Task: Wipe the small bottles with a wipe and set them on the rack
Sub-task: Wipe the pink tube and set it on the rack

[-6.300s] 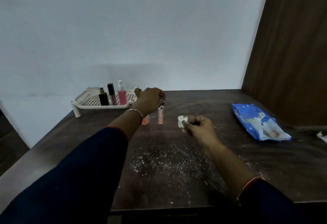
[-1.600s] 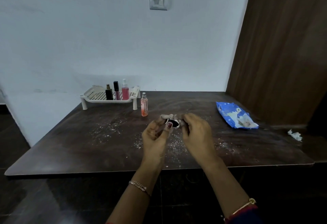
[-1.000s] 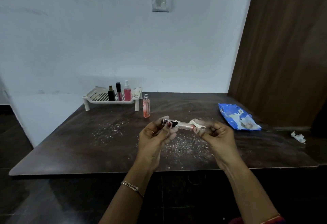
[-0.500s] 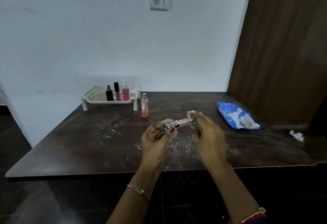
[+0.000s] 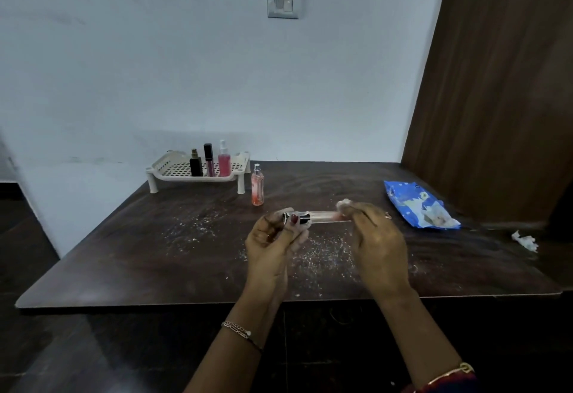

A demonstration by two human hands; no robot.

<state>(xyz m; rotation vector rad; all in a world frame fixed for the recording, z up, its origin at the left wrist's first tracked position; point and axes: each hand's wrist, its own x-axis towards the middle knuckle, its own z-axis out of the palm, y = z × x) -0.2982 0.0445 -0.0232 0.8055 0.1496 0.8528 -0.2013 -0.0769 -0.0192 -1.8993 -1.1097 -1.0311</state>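
My left hand grips the dark-capped end of a slim clear pink tube bottle, held level above the table. At the tube's far end, my right hand pinches a small white wipe against it. A pink spray bottle stands upright on the table just right of the white rack. On the rack stand a black bottle, a dark-capped pink tube and a pink spray bottle.
A blue wipes packet lies at the right of the table. A crumpled used wipe sits near the right edge. White crumbs are scattered over the table's middle. A brown wooden panel rises at the right, a white wall behind.
The tube has been levelled to horizontal. My right hand with the wipe has slid out to the tube's far end. My left hand keeps its grip on the cap end.
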